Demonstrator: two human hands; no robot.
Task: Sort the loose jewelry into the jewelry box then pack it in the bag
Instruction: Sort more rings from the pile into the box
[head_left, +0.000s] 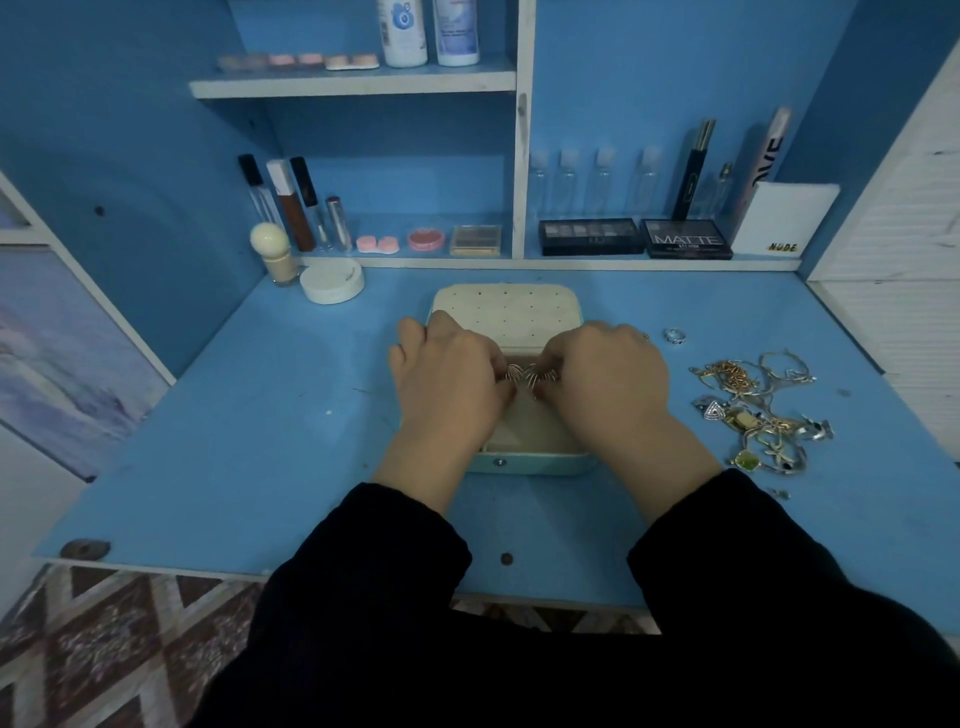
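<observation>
Fingers of both hands, left and right, are pinching fan-shaped earrings over the open box, while most jewelry and a ring are lying unsorted right; no bag visible.

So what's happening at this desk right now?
A person is filling an open jewelry box on the blue desk. Left hand and right hand both hold small fan-shaped earrings over its tray. A tangled jewelry pile and a ring wait to the right.
</observation>
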